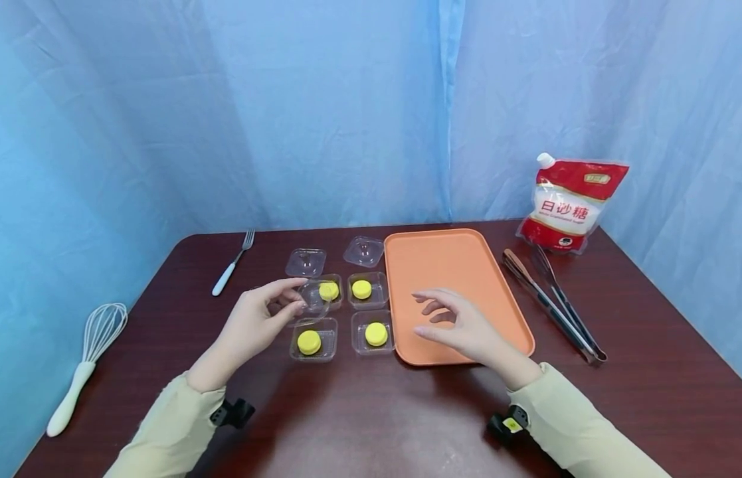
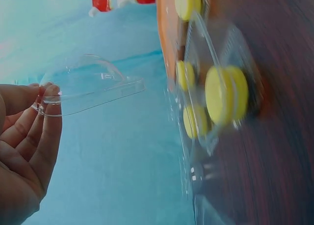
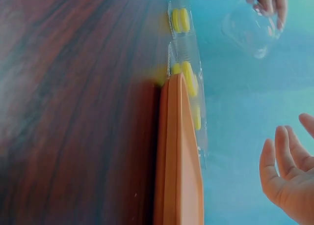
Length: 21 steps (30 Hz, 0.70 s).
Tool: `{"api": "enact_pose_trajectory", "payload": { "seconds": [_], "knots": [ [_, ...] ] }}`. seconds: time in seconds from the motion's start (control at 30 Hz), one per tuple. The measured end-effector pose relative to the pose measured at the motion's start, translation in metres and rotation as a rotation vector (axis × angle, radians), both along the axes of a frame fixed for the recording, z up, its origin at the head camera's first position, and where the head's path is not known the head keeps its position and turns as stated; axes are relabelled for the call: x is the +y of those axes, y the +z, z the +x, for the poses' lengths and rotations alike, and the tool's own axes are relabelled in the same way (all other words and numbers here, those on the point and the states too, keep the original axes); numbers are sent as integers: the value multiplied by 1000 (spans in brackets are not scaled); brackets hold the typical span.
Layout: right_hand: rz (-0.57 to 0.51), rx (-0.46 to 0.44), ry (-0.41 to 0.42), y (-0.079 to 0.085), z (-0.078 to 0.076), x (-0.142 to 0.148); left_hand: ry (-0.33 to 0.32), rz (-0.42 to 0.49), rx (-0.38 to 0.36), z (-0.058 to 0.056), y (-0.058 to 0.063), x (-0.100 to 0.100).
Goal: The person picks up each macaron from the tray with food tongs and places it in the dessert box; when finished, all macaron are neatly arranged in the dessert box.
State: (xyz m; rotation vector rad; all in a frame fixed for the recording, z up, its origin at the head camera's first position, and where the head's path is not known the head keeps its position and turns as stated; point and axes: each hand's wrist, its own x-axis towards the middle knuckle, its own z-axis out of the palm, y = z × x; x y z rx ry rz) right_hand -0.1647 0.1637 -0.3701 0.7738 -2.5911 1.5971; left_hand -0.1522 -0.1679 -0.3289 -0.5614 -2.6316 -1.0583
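My left hand [image 1: 254, 325] pinches the rim of a clear plastic domed lid [image 2: 93, 90] between thumb and fingers, holding it up over the table. The lid overlaps the back-left box in the head view. Several clear plastic boxes, each with a yellow macaron, stand in two rows: a front-left macaron [image 1: 309, 342], a front-right macaron [image 1: 376, 334], a back-left macaron [image 1: 329, 291] and a back-right macaron [image 1: 361, 289]. Over the orange tray [image 1: 442, 259] hovers my right hand [image 1: 463, 325], fingers spread and slightly bent, holding nothing.
Two more clear lids, a left one [image 1: 306, 263] and a right one [image 1: 363, 251], lie behind the boxes. A fork [image 1: 233, 263] and a whisk [image 1: 86, 368] lie on the left. Tongs [image 1: 556, 305] and a red sugar pouch [image 1: 564, 206] are right of the tray.
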Motion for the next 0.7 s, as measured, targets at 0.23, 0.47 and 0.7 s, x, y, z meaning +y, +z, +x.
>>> {"api": "enact_pose_trajectory", "payload": {
  "seconds": [0.23,0.47,0.7],
  "knots": [
    [47,91,-18,2,0,-12,-21,84,-47,-6,-2,18],
    [97,215,-31,0,-1,-19,-40,194,-123,-10,-6,31],
    [90,263,-20,2,-1,-25,-80,323,-230,-17,-13,42]
  ]
}}
